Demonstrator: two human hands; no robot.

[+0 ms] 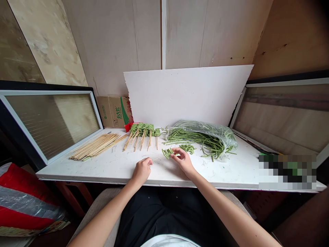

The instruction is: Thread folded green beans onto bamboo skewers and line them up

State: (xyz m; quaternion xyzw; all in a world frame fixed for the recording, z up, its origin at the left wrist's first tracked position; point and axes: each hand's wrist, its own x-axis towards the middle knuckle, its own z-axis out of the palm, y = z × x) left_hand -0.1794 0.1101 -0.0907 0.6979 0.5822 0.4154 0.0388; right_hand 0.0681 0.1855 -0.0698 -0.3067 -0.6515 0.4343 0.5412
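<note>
My left hand [143,171] is closed around one end of a thin wooden skewer [156,159] that points right over the table's front half. At the skewer's other end, my right hand [183,160] pinches a short row of cut green bean pieces [167,153]. The row sits side by side; how far the skewer runs through it I cannot make out. Just behind my right hand lies a small pile of cut bean pieces [188,148]. Long whole green beans [197,137] spill from a clear plastic bag [224,134] to the right.
Finished bean skewers [144,132] are stacked at the back centre. Bare skewers [99,145] lie spread at the left. A cardboard box [111,111] and an upright white board [187,94] stand behind. Glass-panelled frames [53,120] flank the white table [115,171]. A blurred patch covers the right end.
</note>
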